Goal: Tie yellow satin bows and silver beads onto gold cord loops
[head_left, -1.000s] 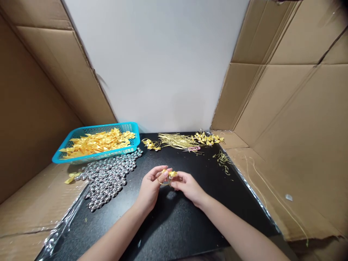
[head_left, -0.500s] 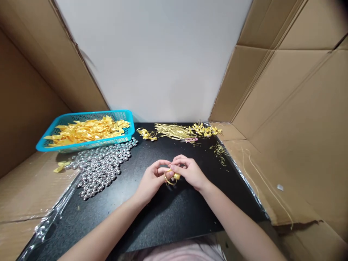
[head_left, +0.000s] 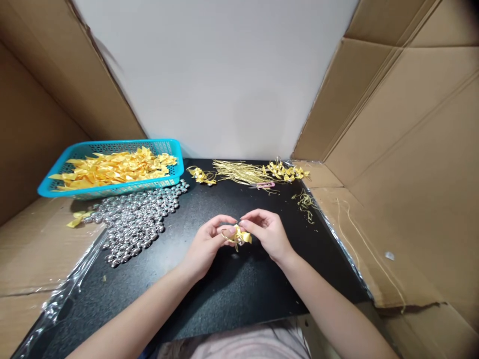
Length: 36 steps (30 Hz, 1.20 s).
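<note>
Over the middle of the black table (head_left: 232, 294), my left hand (head_left: 209, 243) pinches a yellow ribbon bow (head_left: 245, 236) with a silver bell and a loop of gold cord hanging below its fingers. My right hand (head_left: 267, 233) is at the bow's right side, thumb and forefinger pressed close together by its top; whatever lies between those fingertips is too small to make out. Silver bells (head_left: 138, 219) are spread over the left of the table. Behind my hands lies a bundle of gold cords (head_left: 241, 172), with pink-handled scissors (head_left: 266, 185) in front.
A blue basket (head_left: 48, 188) of yellow ribbon bows stands at the back left. Finished-looking bows with cords (head_left: 286, 171) lie at the back right, others (head_left: 202, 175) left of the cords. Cord scraps (head_left: 305, 200) lie near the right edge. Cardboard walls (head_left: 411, 124) flank the table.
My hands have drawn slightly apart at the fingertips, and the bow now shows more fully between them. The whole view has shifted a little, with the table's back edge higher.
</note>
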{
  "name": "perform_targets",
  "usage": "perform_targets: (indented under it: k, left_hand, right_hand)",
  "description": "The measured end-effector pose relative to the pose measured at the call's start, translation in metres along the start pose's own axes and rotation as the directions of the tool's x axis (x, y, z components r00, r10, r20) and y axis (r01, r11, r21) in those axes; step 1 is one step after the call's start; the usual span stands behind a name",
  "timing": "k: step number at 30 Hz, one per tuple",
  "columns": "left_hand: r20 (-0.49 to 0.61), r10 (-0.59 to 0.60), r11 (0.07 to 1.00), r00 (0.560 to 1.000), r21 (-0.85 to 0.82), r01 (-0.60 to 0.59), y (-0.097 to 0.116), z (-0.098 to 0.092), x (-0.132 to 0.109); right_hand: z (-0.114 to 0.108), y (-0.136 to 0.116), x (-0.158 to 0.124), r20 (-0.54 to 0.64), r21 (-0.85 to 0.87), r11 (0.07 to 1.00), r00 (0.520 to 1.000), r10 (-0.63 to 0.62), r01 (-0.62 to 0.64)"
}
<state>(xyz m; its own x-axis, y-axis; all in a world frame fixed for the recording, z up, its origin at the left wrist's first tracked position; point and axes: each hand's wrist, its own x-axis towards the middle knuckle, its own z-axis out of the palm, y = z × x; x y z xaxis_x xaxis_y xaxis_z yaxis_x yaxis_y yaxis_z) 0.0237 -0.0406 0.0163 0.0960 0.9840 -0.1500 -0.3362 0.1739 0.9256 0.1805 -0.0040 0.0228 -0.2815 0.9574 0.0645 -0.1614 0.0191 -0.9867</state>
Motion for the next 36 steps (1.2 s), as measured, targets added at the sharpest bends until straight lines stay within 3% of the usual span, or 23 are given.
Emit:
perform_targets:
  k: [5,10,36]
  left_hand:
    - [-0.026,0.069,0.997,0.997,0.023,-0.068,0.0010,0.0008,-0.0026]
    - [-0.034,0.108,0.991,0.994,0.077,-0.105,0.0012,0.0002,-0.0040]
    - [-0.089,0.132,0.974,0.987,0.198,-0.113,0.0010,-0.0006,-0.0054]
  right_hand:
    - [-0.0039,-0.0096,-0.0020,0.049,-0.038,0.996,0.996,-0.075,0.077]
    - [-0.0056,-0.0099,-0.0020,0.115,-0.099,0.992,0.991,-0.062,0.073]
    - [0.0011,-0.0036,-0.0030,0.053,-0.236,0.959,0.988,-0.146,0.154]
